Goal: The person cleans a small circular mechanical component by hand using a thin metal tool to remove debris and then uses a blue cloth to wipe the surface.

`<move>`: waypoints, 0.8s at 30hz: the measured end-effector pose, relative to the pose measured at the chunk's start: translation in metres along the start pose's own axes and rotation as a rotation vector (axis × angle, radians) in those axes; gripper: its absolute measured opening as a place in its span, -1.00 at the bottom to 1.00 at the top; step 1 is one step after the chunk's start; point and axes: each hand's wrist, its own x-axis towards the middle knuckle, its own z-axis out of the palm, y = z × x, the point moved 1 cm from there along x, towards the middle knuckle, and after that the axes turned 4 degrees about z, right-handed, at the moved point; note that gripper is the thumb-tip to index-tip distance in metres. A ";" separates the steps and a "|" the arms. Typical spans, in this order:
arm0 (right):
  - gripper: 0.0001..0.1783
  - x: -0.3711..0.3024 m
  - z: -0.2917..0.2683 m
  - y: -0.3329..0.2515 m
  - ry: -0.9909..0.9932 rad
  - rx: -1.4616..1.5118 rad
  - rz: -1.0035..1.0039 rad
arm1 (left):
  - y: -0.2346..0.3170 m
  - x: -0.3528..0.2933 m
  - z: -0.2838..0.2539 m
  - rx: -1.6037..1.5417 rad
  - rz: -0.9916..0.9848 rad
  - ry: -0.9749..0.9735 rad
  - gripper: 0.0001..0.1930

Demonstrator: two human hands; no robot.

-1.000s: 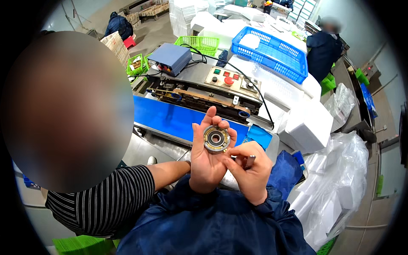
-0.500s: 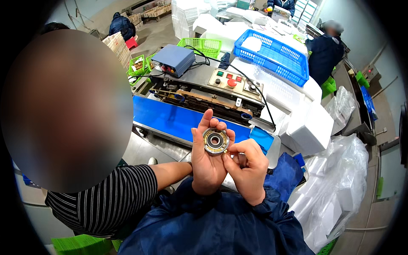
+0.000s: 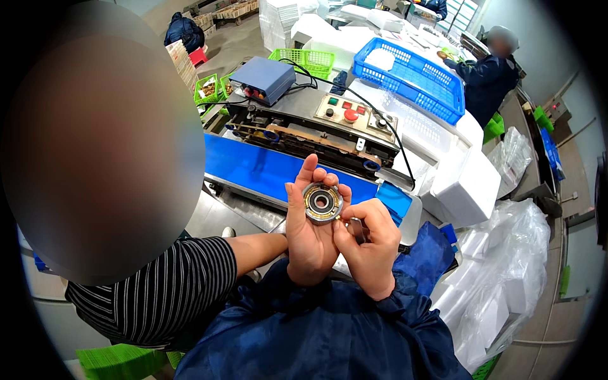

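My left hand (image 3: 310,244), palm up, holds a round metal wheel (image 3: 322,203) with fingers curled behind it and the index finger stretched out. The wheel has a ring of small brass-coloured pieces around a dark hub with a central hole. At the wheel's lower right rim, the thumb and index finger of my right hand (image 3: 370,247) pinch a tiny brass-coloured piece (image 3: 338,218). A shiny grey metal piece (image 3: 356,229) shows among the right fingers; its full shape is hidden. Both hands are above the near edge of a machine with a blue conveyor belt (image 3: 253,166).
Behind the belt are a control panel (image 3: 332,113) with a red button and a blue-grey box (image 3: 263,79) with cables. White foam boxes (image 3: 465,183) and a blue crate (image 3: 411,82) stand beyond. At left, close by, a person in a striped shirt (image 3: 164,288) reaches an arm toward my left wrist.
The view has shifted slightly, so the machine sits a little lower and further right. My right fingers have tilted, exposing more of the grey piece. The wheel stays in my left hand.
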 end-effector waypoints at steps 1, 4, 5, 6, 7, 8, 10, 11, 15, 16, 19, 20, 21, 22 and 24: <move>-0.84 0.000 -0.001 -0.001 0.001 -0.009 -0.004 | 0.000 0.000 0.000 -0.014 -0.005 0.009 -0.50; -0.83 0.000 -0.001 -0.004 -0.006 -0.018 0.012 | 0.002 0.000 0.001 -0.042 -0.015 0.031 -0.52; -0.83 0.000 -0.002 -0.004 -0.009 -0.023 0.031 | 0.002 0.000 0.001 -0.058 -0.025 0.041 -0.54; -0.83 0.000 -0.002 -0.004 -0.010 -0.024 0.032 | 0.002 0.000 0.001 -0.059 -0.025 0.042 -0.54; -0.83 0.001 -0.003 -0.003 -0.009 -0.035 0.003 | 0.001 0.000 0.001 -0.072 -0.037 0.043 -0.55; -0.83 0.001 -0.005 -0.003 -0.005 -0.047 -0.024 | 0.000 0.000 0.001 -0.086 -0.053 0.045 -0.56; -0.83 0.001 -0.009 -0.004 0.004 -0.053 -0.021 | -0.002 0.001 0.004 -0.103 -0.072 0.055 -0.56; -0.83 0.001 -0.011 -0.004 0.006 -0.054 -0.018 | -0.002 0.001 0.004 -0.117 -0.082 0.068 -0.56; -0.84 -0.001 -0.025 0.000 -0.012 -0.029 0.047 | -0.004 0.003 0.002 -0.134 -0.061 0.071 -0.49; -0.85 0.002 -0.032 0.003 -0.033 0.016 0.118 | 0.001 0.005 0.001 -0.152 -0.069 0.091 -0.49; -0.90 0.011 -0.064 0.023 0.009 0.138 0.283 | 0.007 0.002 -0.002 -0.208 -0.092 0.079 -0.49; -0.91 0.015 -0.077 0.033 0.031 0.132 0.347 | 0.010 0.001 0.000 -0.212 -0.112 0.073 -0.49; -0.92 0.019 -0.089 0.050 0.049 0.128 0.413 | 0.011 -0.002 -0.002 -0.251 -0.134 0.086 -0.49; -0.93 0.020 -0.100 0.072 0.058 0.096 0.434 | 0.010 -0.003 -0.002 -0.261 -0.152 0.099 -0.49; -0.90 0.018 -0.117 0.107 0.001 0.050 0.518 | 0.011 -0.009 -0.001 -0.273 -0.168 0.122 -0.49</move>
